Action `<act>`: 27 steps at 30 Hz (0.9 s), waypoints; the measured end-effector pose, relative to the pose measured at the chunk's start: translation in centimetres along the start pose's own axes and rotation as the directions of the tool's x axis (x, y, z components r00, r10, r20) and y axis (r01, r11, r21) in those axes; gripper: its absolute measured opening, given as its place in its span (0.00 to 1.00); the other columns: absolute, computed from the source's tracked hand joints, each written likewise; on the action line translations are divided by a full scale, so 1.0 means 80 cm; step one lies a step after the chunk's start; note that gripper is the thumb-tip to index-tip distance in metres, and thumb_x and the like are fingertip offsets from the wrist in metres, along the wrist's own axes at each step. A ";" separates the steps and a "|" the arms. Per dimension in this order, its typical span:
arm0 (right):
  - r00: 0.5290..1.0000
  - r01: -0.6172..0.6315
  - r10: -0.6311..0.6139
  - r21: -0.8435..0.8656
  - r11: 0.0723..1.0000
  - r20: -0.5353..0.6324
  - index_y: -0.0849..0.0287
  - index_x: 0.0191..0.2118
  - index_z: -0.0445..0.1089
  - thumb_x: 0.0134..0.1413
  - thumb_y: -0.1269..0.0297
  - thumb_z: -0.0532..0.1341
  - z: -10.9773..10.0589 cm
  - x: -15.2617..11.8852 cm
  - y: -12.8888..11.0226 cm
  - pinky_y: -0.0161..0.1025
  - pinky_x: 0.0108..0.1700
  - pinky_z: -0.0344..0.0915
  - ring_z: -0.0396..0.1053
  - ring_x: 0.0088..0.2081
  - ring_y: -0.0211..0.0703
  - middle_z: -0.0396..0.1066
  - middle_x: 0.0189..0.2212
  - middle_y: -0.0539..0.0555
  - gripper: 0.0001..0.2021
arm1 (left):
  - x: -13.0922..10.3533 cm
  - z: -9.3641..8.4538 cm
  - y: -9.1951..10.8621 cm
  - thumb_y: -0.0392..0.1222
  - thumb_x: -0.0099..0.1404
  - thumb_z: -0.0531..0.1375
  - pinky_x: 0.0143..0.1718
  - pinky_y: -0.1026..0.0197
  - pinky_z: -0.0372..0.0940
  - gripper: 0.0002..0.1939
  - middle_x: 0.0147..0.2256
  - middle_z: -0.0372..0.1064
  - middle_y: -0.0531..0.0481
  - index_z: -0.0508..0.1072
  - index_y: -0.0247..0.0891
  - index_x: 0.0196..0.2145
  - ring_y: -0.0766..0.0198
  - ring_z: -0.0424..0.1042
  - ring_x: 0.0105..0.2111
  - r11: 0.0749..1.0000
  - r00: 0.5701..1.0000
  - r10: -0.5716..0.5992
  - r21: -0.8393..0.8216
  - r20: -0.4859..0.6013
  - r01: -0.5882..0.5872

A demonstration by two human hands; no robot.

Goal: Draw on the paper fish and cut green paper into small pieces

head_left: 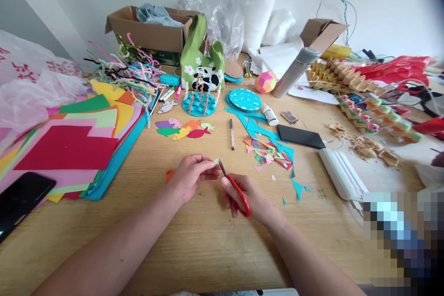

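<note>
Between the fingertips of my left hand [196, 175] is a small piece of pale green paper [217, 161]. My right hand [244, 194] grips red-handled scissors [240, 193], whose blade tips meet the edge of that paper. An orange piece [169, 176] lies on the table, partly hidden behind my left wrist. Beyond my hands is a cluster of colourful fish cut-outs [185, 130]. A pen [232, 134] lies upright in view just past the scissors. Paper scraps [268, 152] in many colours are heaped to the right.
Coloured sheets [65, 148] and a black phone [26, 201] are on the left. At the back stand a green panda bag [203, 62], a cardboard box [149, 32] and a grey bottle [294, 74]. A black power bank [301, 136] and a white power strip [342, 173] lie right.
</note>
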State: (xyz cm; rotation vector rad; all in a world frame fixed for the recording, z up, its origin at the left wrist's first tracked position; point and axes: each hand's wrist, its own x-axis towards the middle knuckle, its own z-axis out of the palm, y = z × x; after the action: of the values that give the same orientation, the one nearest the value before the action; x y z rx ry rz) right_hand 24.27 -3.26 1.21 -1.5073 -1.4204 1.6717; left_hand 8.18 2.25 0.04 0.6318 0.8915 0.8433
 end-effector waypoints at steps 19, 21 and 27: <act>0.986 0.037 -0.042 0.035 0.999 0.164 0.61 0.26 0.61 0.53 0.35 0.55 -0.007 0.000 0.006 0.28 0.15 0.53 0.63 0.14 0.32 0.66 0.17 0.49 0.28 | 0.007 -0.024 0.017 0.40 0.46 0.69 0.34 0.60 0.68 0.10 0.26 0.76 0.45 0.75 0.31 0.25 0.64 0.74 0.25 0.967 0.965 -0.134 0.245 0.226 0.077; 0.983 0.037 -0.043 0.037 0.999 0.177 0.61 0.26 0.61 0.53 0.36 0.55 -0.008 0.000 0.007 0.28 0.15 0.53 0.64 0.15 0.32 0.66 0.17 0.49 0.28 | 0.007 -0.024 0.018 0.39 0.46 0.69 0.34 0.60 0.68 0.10 0.25 0.76 0.45 0.75 0.31 0.24 0.64 0.74 0.25 0.966 0.966 -0.134 0.245 0.223 0.078; 0.982 0.037 -0.040 0.019 0.999 0.185 0.61 0.27 0.62 0.54 0.36 0.54 -0.008 -0.001 0.008 0.28 0.16 0.54 0.64 0.16 0.32 0.66 0.18 0.49 0.27 | 0.007 -0.024 0.018 0.39 0.46 0.68 0.33 0.60 0.68 0.09 0.24 0.75 0.46 0.74 0.32 0.24 0.64 0.74 0.25 0.967 0.965 -0.131 0.245 0.229 0.074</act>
State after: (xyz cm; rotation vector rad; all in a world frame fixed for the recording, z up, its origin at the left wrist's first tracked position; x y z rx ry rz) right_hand 25.06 -3.34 0.77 -1.3356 -1.5172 1.8355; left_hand 6.25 3.76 0.00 0.8677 0.7978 0.5554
